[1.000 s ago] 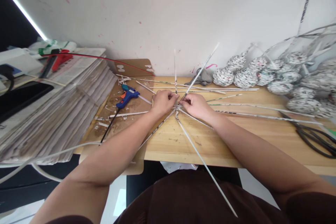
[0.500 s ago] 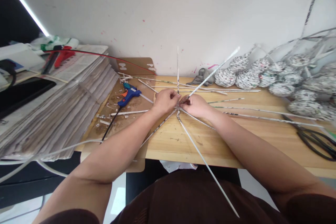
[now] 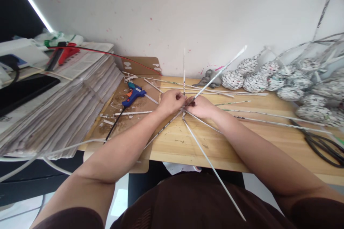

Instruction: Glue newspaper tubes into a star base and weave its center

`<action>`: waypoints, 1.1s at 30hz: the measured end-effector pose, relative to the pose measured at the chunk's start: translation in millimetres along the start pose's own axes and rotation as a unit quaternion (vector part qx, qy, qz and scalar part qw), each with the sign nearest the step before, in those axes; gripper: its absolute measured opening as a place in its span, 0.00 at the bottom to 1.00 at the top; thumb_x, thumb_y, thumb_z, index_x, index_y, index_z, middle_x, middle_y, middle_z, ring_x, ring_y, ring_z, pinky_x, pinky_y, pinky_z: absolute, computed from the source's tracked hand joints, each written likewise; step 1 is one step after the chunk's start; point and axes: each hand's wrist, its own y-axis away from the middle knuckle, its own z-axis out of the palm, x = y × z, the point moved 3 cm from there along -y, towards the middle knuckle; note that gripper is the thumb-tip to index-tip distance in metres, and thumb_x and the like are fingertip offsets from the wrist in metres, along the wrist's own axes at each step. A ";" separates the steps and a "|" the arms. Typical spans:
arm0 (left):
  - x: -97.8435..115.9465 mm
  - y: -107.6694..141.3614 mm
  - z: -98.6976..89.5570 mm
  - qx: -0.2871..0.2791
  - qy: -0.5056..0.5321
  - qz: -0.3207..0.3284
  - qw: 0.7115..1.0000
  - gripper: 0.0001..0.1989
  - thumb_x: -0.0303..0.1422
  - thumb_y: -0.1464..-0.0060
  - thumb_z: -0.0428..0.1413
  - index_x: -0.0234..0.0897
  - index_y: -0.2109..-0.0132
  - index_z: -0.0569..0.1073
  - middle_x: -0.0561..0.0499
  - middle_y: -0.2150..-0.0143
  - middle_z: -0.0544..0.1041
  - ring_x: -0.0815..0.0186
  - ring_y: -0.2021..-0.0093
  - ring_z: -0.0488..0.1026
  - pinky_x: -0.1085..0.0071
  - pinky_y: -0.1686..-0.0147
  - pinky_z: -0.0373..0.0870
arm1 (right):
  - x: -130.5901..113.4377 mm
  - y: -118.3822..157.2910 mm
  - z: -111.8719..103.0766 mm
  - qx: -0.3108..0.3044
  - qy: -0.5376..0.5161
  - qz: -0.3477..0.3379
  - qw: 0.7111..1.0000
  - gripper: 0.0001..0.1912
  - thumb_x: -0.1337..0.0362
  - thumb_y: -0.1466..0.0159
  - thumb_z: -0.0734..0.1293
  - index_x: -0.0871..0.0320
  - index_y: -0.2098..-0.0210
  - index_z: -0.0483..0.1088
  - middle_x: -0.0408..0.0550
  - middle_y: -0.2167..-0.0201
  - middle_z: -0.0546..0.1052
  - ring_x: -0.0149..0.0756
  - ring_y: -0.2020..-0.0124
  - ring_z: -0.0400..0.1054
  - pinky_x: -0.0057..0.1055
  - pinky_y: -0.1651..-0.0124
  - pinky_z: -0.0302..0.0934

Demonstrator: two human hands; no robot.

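Observation:
Thin rolled-paper sticks meet in a star shape over the wooden table. My left hand (image 3: 172, 101) is closed at the centre of the star, thumb and fingers pinched beside an upright stick (image 3: 184, 75). Touching the same centre from the right, my right hand (image 3: 199, 106) grips a patterned paper stick (image 3: 220, 71) that slants up to the right. A long pale stick (image 3: 212, 166) runs from the centre toward my lap. Two more sticks spread out below my hands, one (image 3: 163, 130) to the left and one to the right. The fingertips partly hide the crossing point.
A blue glue gun (image 3: 133, 94) lies on a stained brown board (image 3: 115, 98) at the left, beside stacked newspapers (image 3: 88, 96). Loose paper sticks (image 3: 258, 112) lie behind and right. Woven paper balls (image 3: 255, 81) line the wall; black scissors (image 3: 322, 145) rest far right.
The view has shifted slightly, so the stack and table sit a little differently in the picture. Both hands keep nearly the same grip at the centre of the sticks.

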 end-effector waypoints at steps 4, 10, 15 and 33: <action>0.8 -0.4 -0.7 0.001 0.000 -0.007 1.000 0.10 0.35 0.49 0.54 0.36 0.74 0.71 0.53 0.74 0.73 0.68 0.71 0.66 0.71 0.68 0.59 | 2.0 -1.2 -2.0 -0.001 -0.022 -0.018 1.000 0.06 0.66 0.46 0.66 0.56 0.70 0.77 0.46 0.71 0.80 0.36 0.68 0.71 0.27 0.65 0.60; -1.7 0.2 -0.6 0.005 0.009 -0.004 1.000 0.09 0.35 0.50 0.54 0.36 0.75 0.71 0.53 0.75 0.73 0.68 0.71 0.66 0.71 0.69 0.60 | -1.2 1.3 -4.6 -0.010 -0.024 -0.042 0.999 0.07 0.67 0.46 0.65 0.56 0.71 0.77 0.45 0.72 0.79 0.36 0.69 0.70 0.27 0.66 0.60; -4.5 0.4 2.9 -0.003 0.030 0.006 1.000 0.07 0.33 0.53 0.55 0.37 0.76 0.70 0.54 0.77 0.72 0.68 0.73 0.66 0.72 0.70 0.59 | -3.5 2.8 -0.9 -0.032 -0.051 -0.022 0.998 0.05 0.68 0.49 0.66 0.56 0.75 0.75 0.43 0.76 0.77 0.35 0.70 0.70 0.27 0.66 0.60; -1.4 -3.2 -12.6 -0.066 0.011 0.041 0.997 0.27 0.49 0.40 0.43 0.37 0.70 0.79 0.47 0.69 0.80 0.62 0.65 0.74 0.68 0.61 0.65 | 18.4 9.8 -41.4 0.005 -0.219 -0.057 0.974 0.09 0.59 0.46 0.70 0.59 0.70 0.76 0.47 0.69 0.79 0.37 0.64 0.72 0.31 0.58 0.63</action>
